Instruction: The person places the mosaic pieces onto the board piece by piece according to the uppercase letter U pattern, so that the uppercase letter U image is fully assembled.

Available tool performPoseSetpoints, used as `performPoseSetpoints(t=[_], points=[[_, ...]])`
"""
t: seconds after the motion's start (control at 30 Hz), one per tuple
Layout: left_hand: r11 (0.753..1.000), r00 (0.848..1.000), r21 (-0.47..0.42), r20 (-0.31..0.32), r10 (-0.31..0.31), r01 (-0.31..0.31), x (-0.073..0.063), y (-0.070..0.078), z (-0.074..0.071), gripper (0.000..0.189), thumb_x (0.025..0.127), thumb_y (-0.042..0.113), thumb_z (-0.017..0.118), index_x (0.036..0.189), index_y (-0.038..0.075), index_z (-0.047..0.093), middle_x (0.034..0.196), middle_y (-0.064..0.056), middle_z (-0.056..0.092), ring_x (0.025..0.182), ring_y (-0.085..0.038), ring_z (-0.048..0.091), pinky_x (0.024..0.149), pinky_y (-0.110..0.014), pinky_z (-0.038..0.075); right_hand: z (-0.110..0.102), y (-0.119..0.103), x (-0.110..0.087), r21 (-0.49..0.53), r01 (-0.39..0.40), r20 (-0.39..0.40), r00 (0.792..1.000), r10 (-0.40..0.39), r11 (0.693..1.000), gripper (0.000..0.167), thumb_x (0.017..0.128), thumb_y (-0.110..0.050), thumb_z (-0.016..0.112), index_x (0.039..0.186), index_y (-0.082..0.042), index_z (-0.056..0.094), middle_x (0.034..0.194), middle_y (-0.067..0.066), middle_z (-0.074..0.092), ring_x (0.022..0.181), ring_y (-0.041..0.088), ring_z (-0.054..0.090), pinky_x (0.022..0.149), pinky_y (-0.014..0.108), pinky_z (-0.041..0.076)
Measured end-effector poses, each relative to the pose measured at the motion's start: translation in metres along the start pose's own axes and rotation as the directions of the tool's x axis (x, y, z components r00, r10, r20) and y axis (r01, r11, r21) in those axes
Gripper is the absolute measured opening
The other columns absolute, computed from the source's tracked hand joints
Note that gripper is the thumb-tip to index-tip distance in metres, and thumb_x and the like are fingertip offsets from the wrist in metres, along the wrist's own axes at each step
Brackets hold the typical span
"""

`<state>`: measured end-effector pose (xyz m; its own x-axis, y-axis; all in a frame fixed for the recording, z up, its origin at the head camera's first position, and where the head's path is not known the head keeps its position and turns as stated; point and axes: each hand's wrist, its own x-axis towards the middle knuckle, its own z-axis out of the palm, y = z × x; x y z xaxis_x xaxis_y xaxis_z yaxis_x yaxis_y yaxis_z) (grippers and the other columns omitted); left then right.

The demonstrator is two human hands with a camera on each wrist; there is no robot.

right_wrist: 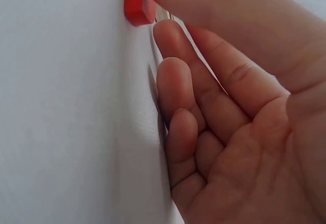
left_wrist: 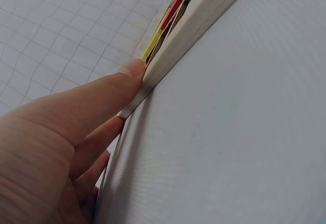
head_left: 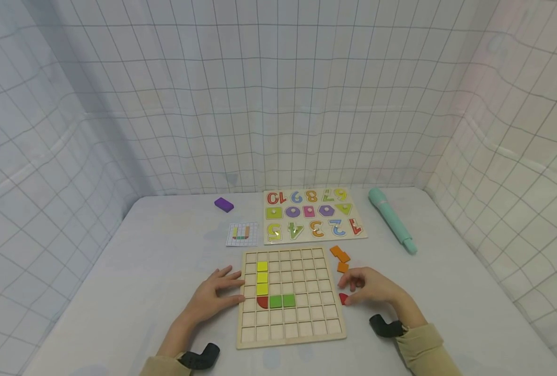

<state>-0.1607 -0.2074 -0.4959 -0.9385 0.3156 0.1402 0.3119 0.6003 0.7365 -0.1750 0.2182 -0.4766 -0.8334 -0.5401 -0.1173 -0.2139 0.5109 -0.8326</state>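
Observation:
A wooden grid board lies on the table. Three yellow squares form a column in it, with a red quarter-circle piece below and two green squares in a row to its right. My left hand rests at the board's left edge, thumb and fingertips against the rim. Right of the board, the thumb of my right hand touches another red quarter-circle piece on the table. In the right wrist view this red piece sits by the thumb, the other fingers loosely bent.
Three orange pieces lie just beyond my right hand. Behind the board are a pattern card, a number puzzle and a purple block. A teal stick-shaped object lies at the back right, near the gridded curtain.

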Motion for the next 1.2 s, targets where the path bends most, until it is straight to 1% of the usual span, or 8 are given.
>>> performPoseSetpoints(t=[0.2,0.47,0.77,0.87,1.0,1.07,1.2], points=[[1.0,1.0,0.003,-0.002,0.002,-0.002,0.0001,0.0,0.0003,0.046,0.074,0.042,0.077,0.111,0.016,0.071,0.13,-0.003,0.058,0.136,-0.031,0.031,0.116,-0.046,0.015,-0.0002,0.0009,0.0,0.009,0.021,-0.006,1.0,-0.021,1.0,0.025,0.072,-0.015,0.079,0.095,-0.012,0.068,0.08,0.001,0.06,0.072,0.013,0.052,0.062,0.021,0.042],[1.0,1.0,0.006,-0.006,0.01,-0.01,-0.0001,0.0004,0.0,0.046,0.074,0.042,0.077,0.111,0.016,0.071,0.129,-0.003,0.058,0.136,-0.031,0.031,0.116,-0.046,0.016,0.0009,0.0016,0.0004,0.034,0.009,0.004,1.0,-0.009,0.999,0.021,0.075,-0.014,0.077,0.093,-0.013,0.069,0.078,0.0,0.06,0.071,0.012,0.053,0.061,0.021,0.043],[1.0,1.0,0.011,0.001,-0.01,0.01,-0.0003,0.0031,-0.001,0.046,0.074,0.042,0.077,0.111,0.016,0.071,0.129,-0.003,0.058,0.136,-0.031,0.031,0.116,-0.047,0.016,0.0006,0.0008,-0.0001,0.054,0.011,0.0,1.0,-0.011,0.999,0.019,0.075,-0.012,0.076,0.093,-0.012,0.069,0.077,0.0,0.059,0.069,0.011,0.052,0.06,0.021,0.043],[1.0,1.0,0.012,0.004,-0.021,0.021,-0.0003,0.0038,-0.0011,0.046,0.074,0.042,0.077,0.111,0.017,0.071,0.13,-0.003,0.057,0.136,-0.031,0.03,0.115,-0.048,0.016,0.0008,0.0008,-0.0001,0.055,0.011,-0.002,1.0,-0.011,0.998,0.019,0.075,-0.012,0.076,0.092,-0.012,0.069,0.077,0.0,0.059,0.07,0.012,0.052,0.061,0.021,0.044],[0.999,1.0,0.015,0.005,-0.028,0.028,-0.0003,0.0043,-0.0008,0.046,0.074,0.042,0.077,0.111,0.017,0.071,0.13,-0.003,0.058,0.136,-0.031,0.03,0.115,-0.048,0.016,0.0013,0.0017,0.0,0.037,0.018,-0.016,1.0,-0.017,0.999,0.019,0.074,-0.012,0.077,0.091,-0.012,0.069,0.082,0.0,0.062,0.077,0.015,0.055,0.067,0.022,0.047],[0.999,1.0,0.018,0.005,-0.03,0.03,-0.0004,0.0049,-0.0008,0.046,0.074,0.042,0.078,0.111,0.016,0.071,0.13,-0.003,0.057,0.136,-0.031,0.03,0.115,-0.049,0.016,0.0022,-0.002,-0.001,0.03,0.013,-0.029,1.0,-0.012,0.999,0.018,0.075,-0.009,0.077,0.091,-0.01,0.068,0.085,0.002,0.063,0.08,0.018,0.056,0.07,0.023,0.048],[1.0,1.0,0.019,0.001,-0.024,0.024,-0.0005,0.0048,-0.0006,0.046,0.074,0.042,0.078,0.111,0.016,0.071,0.129,-0.003,0.058,0.136,-0.031,0.03,0.115,-0.049,0.016,0.0025,-0.0049,-0.0019,0.029,-0.009,-0.048,0.999,0.01,1.0,0.019,0.074,-0.007,0.077,0.09,-0.008,0.067,0.087,0.002,0.064,0.08,0.019,0.057,0.069,0.023,0.049]])
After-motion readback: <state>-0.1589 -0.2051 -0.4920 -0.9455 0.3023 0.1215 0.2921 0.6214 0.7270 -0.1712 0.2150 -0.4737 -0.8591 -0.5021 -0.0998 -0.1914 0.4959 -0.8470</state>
